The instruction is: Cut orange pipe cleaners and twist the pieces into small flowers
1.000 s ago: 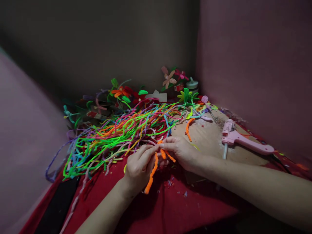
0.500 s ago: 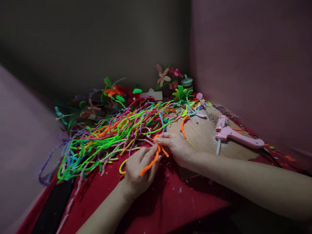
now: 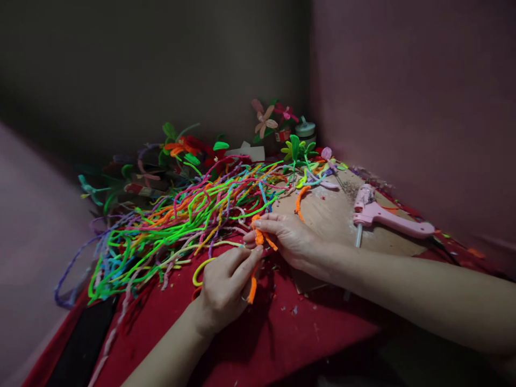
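The left hand (image 3: 226, 287) lies low over the red cloth (image 3: 282, 333), palm turned down and inward, its forearm running back toward the lower left; its fingers are curled together and pinched on the lower stretch of a fuzzy orange pipe cleaner (image 3: 253, 285), whose free end pokes out beneath them. The right hand (image 3: 288, 239) reaches in from the right on a long, nearly level forearm, its thumb and forefinger clamped on the upper bend of the same orange pipe cleaner, so that the two hands meet fingertip to fingertip. Just left of the orange pipe cleaner a loose heap of neon green, pink, yellow and purple pipe cleaners (image 3: 181, 220) sprawls across the cloth. Right of it lies a pink plastic glue gun (image 3: 382, 217) on a tan cardboard sheet (image 3: 330, 215), and beyond it stand small pipe-cleaner flowers (image 3: 266, 118).
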{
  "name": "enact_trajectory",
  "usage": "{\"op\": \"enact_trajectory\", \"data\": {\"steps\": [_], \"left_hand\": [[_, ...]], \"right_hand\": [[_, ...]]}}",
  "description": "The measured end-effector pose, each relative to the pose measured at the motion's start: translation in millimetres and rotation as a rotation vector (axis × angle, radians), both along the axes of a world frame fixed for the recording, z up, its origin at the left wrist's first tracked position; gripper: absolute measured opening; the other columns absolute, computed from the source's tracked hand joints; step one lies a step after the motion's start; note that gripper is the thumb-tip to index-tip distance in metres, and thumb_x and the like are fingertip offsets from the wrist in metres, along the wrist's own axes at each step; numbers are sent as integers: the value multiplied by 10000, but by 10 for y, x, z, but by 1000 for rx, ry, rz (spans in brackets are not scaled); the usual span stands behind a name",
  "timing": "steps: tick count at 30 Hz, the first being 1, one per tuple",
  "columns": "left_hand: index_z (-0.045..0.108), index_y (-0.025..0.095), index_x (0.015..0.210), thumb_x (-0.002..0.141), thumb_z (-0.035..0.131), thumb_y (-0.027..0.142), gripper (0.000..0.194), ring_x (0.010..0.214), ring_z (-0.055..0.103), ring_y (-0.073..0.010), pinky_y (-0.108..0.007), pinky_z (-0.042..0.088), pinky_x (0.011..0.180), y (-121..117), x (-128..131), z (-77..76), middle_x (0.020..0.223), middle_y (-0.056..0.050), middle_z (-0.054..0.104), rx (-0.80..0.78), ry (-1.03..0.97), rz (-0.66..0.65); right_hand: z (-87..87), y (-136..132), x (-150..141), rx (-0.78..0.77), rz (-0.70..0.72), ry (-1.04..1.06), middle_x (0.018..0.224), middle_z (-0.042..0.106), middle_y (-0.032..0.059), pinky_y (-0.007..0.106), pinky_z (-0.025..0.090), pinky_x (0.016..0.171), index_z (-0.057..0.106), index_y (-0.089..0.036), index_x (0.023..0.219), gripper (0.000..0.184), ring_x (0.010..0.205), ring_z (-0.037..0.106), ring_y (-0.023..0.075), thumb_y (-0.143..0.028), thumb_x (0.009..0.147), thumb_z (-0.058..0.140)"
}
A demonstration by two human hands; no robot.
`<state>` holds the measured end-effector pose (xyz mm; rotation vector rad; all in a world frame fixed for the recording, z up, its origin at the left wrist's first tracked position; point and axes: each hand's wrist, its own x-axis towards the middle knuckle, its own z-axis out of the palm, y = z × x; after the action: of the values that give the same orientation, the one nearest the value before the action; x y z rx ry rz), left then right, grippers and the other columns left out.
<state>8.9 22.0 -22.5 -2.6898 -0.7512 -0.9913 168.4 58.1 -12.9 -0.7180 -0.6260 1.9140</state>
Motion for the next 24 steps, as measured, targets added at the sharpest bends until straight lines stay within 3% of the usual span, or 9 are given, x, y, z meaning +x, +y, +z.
{"op": "enact_trajectory", "data": {"steps": [10,17,20,24], "left_hand": [[549,150,1163,799,531,41,380,747,607,-149,-241,496,611,-30,4,5,845,-99,644,9,68,25],[554,123,1137,772,565,17,380,849,623,-174,-256,510,668,-41,-5,30,944,-133,641,-38,39,11],[586,161,1086,776,572,20,341,890,621,-159,-251,507,733,-60,-8,64,970,-100,644,-125,-94,67],[606,217,1057,803,586,106,278,718,622,-104,-222,506,675,-63,2,160,854,-15,652,-438,-560,223]], "right_hand": [[-8,26,15,-1,7,-20,567,641,30,211,481,497,542,-130,723,104,504,601,118,-68,804,521],[1,28,23,-17,9,-13,577,647,33,237,493,512,536,-137,721,100,486,595,122,-91,810,524],[-5,37,18,7,-15,-28,562,642,31,227,492,530,558,-125,722,96,479,594,113,-88,807,534],[-35,36,15,33,44,-62,562,643,31,245,499,543,563,-124,753,64,479,607,121,-131,816,550]]}}
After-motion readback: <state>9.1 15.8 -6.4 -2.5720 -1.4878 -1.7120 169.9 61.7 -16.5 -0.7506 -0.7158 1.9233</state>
